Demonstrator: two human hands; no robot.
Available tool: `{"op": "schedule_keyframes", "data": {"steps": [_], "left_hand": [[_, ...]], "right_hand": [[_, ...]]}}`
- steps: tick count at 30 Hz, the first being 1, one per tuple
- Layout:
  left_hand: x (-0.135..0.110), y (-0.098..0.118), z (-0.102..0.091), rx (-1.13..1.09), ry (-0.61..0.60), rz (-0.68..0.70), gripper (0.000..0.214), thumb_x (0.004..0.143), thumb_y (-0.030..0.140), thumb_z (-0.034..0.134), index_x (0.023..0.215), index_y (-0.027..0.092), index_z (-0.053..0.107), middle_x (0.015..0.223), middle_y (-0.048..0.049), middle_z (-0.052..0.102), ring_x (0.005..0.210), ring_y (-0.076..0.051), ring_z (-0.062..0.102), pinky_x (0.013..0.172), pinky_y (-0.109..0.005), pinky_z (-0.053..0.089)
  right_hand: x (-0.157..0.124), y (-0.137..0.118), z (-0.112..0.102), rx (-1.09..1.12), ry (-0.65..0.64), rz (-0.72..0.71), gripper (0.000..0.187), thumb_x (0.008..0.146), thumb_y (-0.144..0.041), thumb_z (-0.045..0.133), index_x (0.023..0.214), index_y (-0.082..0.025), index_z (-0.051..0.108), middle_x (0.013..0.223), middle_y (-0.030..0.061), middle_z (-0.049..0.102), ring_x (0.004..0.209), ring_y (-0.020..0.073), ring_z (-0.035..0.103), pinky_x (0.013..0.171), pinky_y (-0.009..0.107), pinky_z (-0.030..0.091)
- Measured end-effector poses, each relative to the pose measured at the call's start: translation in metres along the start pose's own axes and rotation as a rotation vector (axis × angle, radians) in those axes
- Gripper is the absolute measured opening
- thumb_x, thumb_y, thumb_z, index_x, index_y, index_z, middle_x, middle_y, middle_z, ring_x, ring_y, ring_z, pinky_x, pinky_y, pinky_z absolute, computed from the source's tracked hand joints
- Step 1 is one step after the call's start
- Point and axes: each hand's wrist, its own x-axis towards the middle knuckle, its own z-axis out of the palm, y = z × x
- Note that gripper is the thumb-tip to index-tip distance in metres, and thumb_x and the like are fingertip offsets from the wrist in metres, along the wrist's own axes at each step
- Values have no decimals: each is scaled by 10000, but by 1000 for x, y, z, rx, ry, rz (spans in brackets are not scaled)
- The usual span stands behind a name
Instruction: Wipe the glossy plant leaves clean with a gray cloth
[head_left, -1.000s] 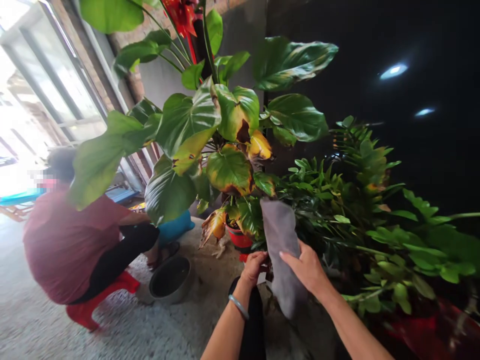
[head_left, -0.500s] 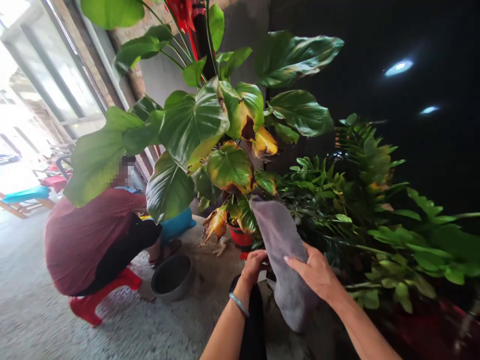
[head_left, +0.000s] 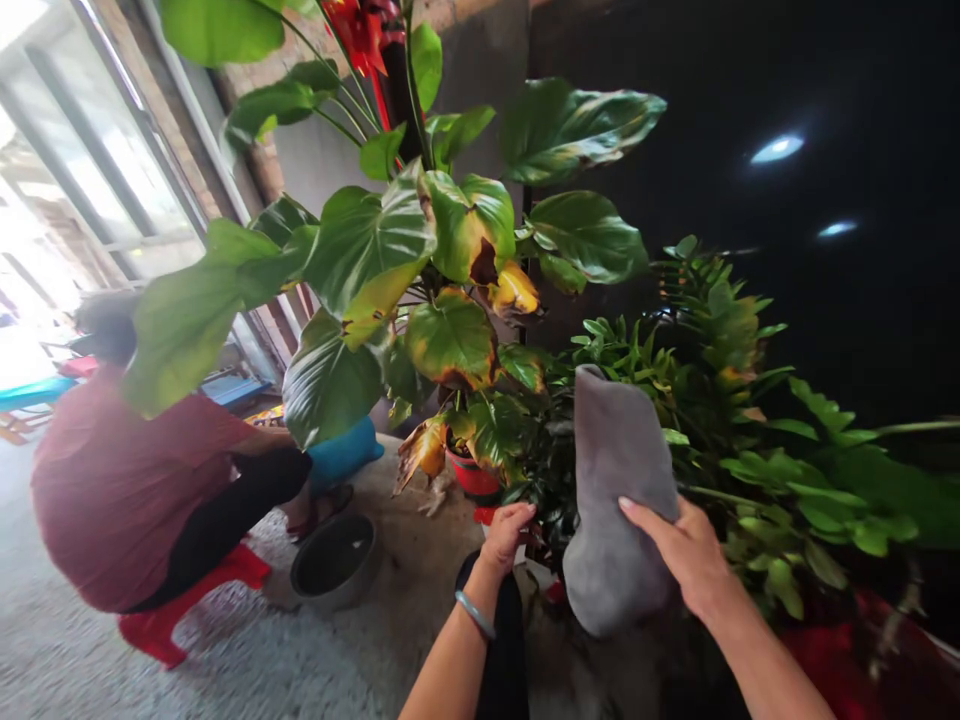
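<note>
A soft grey cloth piece [head_left: 621, 480], shaped rather like a sock or boot, stands upright in my right hand [head_left: 694, 555]. The thumb lies across its front; the other fingers are hidden behind. My left hand [head_left: 507, 538], with a pale bangle at the wrist, is closed left of the cloth and apart from it. Whether anything sits between its fingertips I cannot make out. Just beyond that hand is a red plant pot [head_left: 472, 474] holding a tall plant with big leaves [head_left: 375, 245], some yellowed and browned at the edges.
To the left a person [head_left: 142, 480] sits bent forward on a red plastic stool [head_left: 191, 600]. A grey basin [head_left: 335, 562] stands on the concrete floor between us, near a blue bag-like thing [head_left: 346, 452]. More leafy plants [head_left: 817, 480] crowd the right, before a dark shiny wall [head_left: 847, 320].
My right hand has moved right with the grey cloth, which now stands straighter and farther from my left hand. My left hand stays closed. The seated person has shifted left in view.
</note>
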Motion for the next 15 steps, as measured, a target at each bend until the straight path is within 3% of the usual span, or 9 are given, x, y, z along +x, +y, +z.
{"op": "schedule_keyframes", "data": {"steps": [3,6,9,13,15], "left_hand": [[-1,1,2,2,-6,-10,539,319,567,845,494,164,534,491,42,460,522,-129,506,471,-244,359],[-1,2,3,5,-8,-15,541,317,573,843,499,160,546,484,40,473,518,-128,506,464,-242,367],[-1,3,4,14,-15,-21,529,325,559,846,512,152,565,496,32,498,529,-127,516,463,-237,372],[-1,4,5,29,-16,-24,519,323,549,848,505,153,565,497,32,507,519,-121,513,461,-236,376],[-2,5,5,32,-11,-20,522,319,552,846,502,155,560,502,35,505,515,-119,510,456,-236,375]], "right_hand": [[-18,42,0,26,-8,182,363,465,-451,735,707,-181,722,678,95,765,724,353,704,654,431,546],[-44,62,-12,4,-43,228,368,465,-463,756,702,-183,733,707,101,770,745,357,705,653,414,551],[-47,39,-24,70,-37,174,400,482,-466,772,748,-170,739,719,107,770,711,342,705,635,400,553],[-14,-6,-20,270,304,64,373,441,-379,807,741,-178,711,695,72,764,714,305,700,648,380,554],[-2,-7,-10,417,359,122,328,416,-309,803,704,-196,690,676,49,759,751,302,700,669,379,558]]}}
